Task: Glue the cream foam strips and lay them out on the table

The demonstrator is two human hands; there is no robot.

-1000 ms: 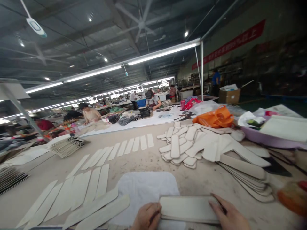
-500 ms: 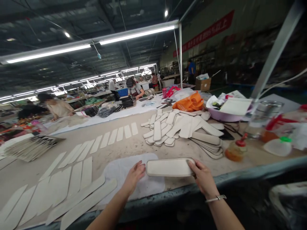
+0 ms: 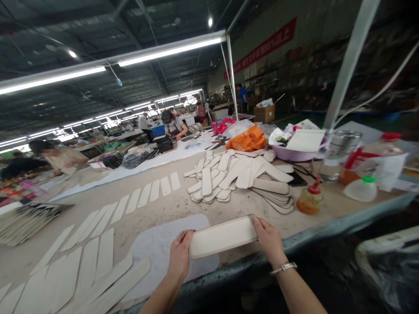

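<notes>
A long off-white strip with rounded corners and a darker edge [image 3: 222, 237] is held up between both hands, above a white sheet [image 3: 150, 240] near the table's front edge. My left hand [image 3: 180, 253] grips its left end, thumb on top. At the right end my right hand [image 3: 269, 240] pinches the strip, and a silver bracelet circles that wrist. Behind it lies a heap of similar edged strips [image 3: 242, 172]. Flat pale pieces [image 3: 88, 261] are laid in rows on the left of the table.
Beyond the heap are an orange bag [image 3: 247, 138] and a lilac basin [image 3: 296, 152]. An amber bottle with a red top [image 3: 310, 199] and a green-capped bottle [image 3: 361, 190] stand at the right. A stack [image 3: 28, 222] lies far left; people work behind.
My left hand has closed on the strip's left end, where it was apart from it before. The strip now tilts, its left end lower. The camera view has turned slightly right.
</notes>
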